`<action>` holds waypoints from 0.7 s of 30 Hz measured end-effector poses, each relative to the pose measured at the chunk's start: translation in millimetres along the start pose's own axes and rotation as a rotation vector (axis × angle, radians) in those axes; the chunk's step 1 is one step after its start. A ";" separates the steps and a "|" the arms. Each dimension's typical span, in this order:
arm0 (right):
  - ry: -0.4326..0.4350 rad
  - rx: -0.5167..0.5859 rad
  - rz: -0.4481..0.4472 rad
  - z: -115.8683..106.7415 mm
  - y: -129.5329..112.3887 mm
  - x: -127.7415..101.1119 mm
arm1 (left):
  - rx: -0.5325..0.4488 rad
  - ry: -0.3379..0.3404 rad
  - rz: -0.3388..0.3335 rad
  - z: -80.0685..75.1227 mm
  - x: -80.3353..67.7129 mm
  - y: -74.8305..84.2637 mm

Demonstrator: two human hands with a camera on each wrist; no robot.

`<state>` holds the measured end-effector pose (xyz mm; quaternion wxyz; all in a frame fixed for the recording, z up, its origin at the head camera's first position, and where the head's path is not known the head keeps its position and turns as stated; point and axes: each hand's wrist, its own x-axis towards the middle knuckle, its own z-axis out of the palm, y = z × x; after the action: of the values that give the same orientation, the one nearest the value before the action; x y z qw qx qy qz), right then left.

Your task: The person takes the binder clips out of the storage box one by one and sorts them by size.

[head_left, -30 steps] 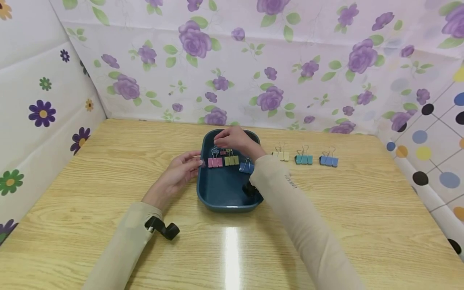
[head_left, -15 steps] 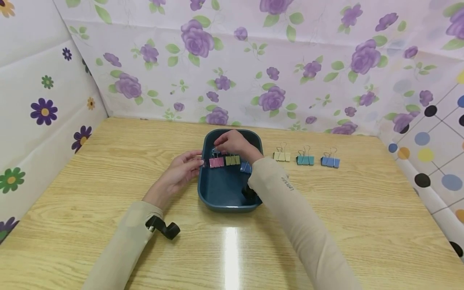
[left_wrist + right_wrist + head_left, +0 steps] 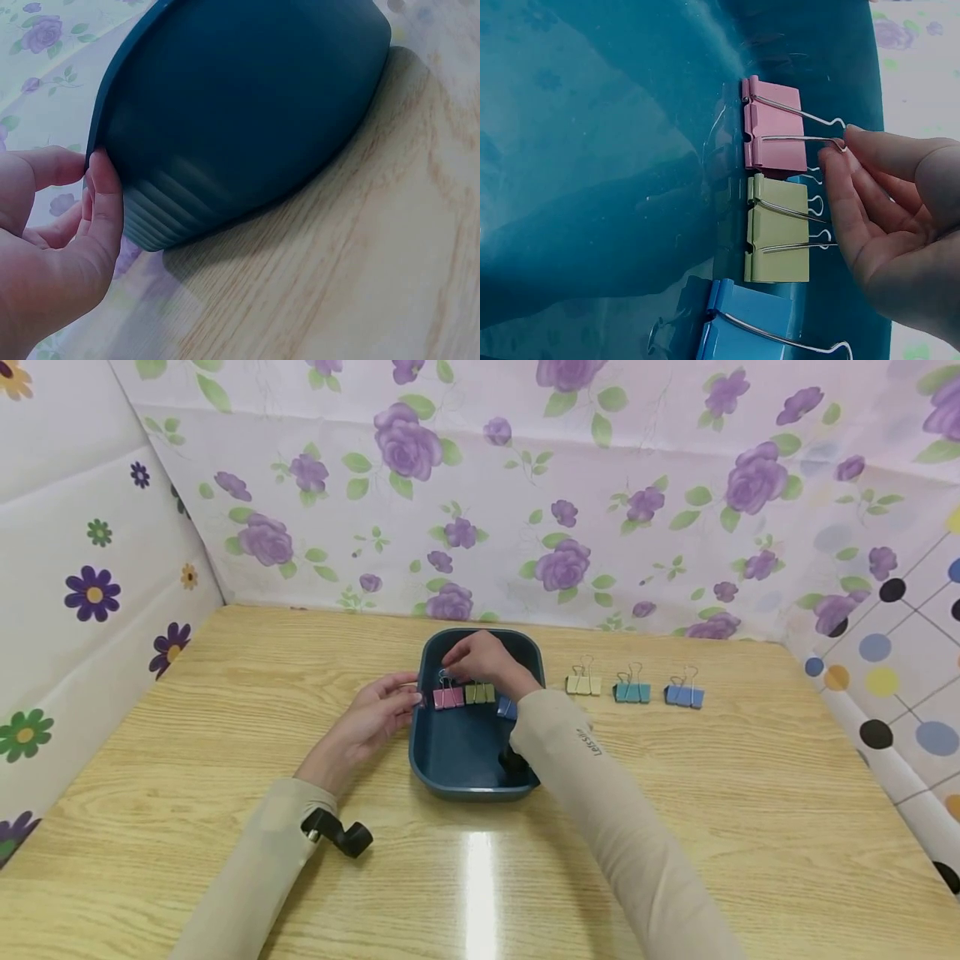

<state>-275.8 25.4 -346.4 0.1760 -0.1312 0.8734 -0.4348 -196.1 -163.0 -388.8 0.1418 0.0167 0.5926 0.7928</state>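
Observation:
A dark teal tray [image 3: 457, 777] sits mid-table with a pink clip [image 3: 447, 697], a green clip [image 3: 480, 693] and a blue clip [image 3: 507, 707] lined up inside. My right hand [image 3: 452, 665] hovers over their wire handles. In the right wrist view its fingertips [image 3: 834, 159] pinch a wire handle of the pink clip [image 3: 774, 135], beside the green clip [image 3: 778, 231] and the blue clip [image 3: 754, 326]. My left hand [image 3: 407, 693] holds the tray's left rim, with the thumb [image 3: 105, 195] against the outer wall of the tray [image 3: 247, 112].
To the right of the tray, a yellow clip [image 3: 582, 683], a teal clip [image 3: 632, 691] and a blue clip [image 3: 683, 695] stand in a row on the wooden table [image 3: 750, 793]. Flowered paper walls close in the back and both sides.
My right hand has sunk slightly lower onto the clips' handles inside the tray. The left hand has stayed at the rim.

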 end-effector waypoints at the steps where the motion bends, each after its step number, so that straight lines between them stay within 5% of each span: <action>1: 0.001 0.004 0.002 0.4 0.1 0.1 | -0.001 0.000 0.002 0.1 0.1 -0.3; 21: -0.036 0.116 -0.008 -5.8 5.9 4.1 | -0.005 0.008 -0.003 1.5 -1.3 1.4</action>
<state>-282.4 31.4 -348.7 0.1973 -0.1320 0.8429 -0.4828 -194.9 -162.3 -386.8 0.1405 0.0124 0.5913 0.7940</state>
